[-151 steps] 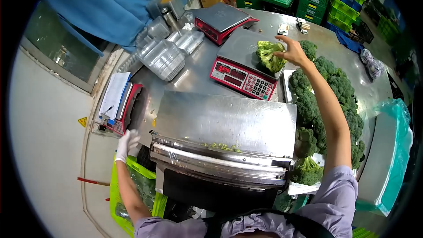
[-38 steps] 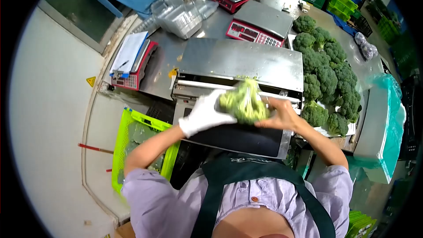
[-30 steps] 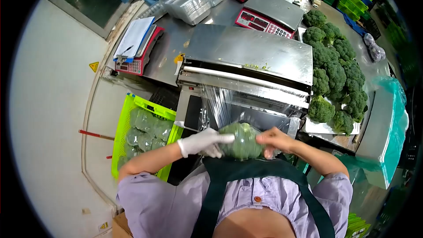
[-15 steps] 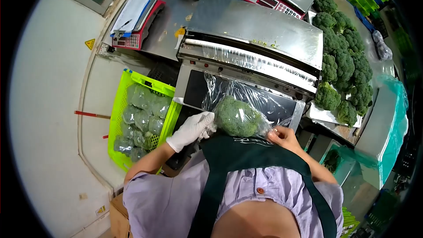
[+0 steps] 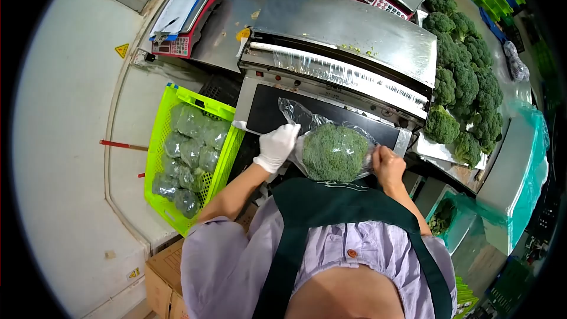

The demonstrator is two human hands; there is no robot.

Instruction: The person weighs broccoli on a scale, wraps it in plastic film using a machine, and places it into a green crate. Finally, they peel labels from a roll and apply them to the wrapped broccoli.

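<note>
A head of broccoli sits in front of my apron, wrapped in clear plastic film with a loose end trailing over the dark plate of the film wrapping machine. My left hand, in a white glove, is closed on the film at the broccoli's left side. On the opposite side, my bare right hand pinches the film with its fingers curled. The broccoli's underside is hidden.
To the left stands a bright green crate holding several wrapped broccoli heads. Unwrapped broccoli is piled on the right table. Two red scales stand behind, and a cardboard box is on the floor.
The film that stretched across the plate from the roll is now a separate piece gathered around the broccoli. My left hand has moved up and right; my right hand has moved slightly up and right.
</note>
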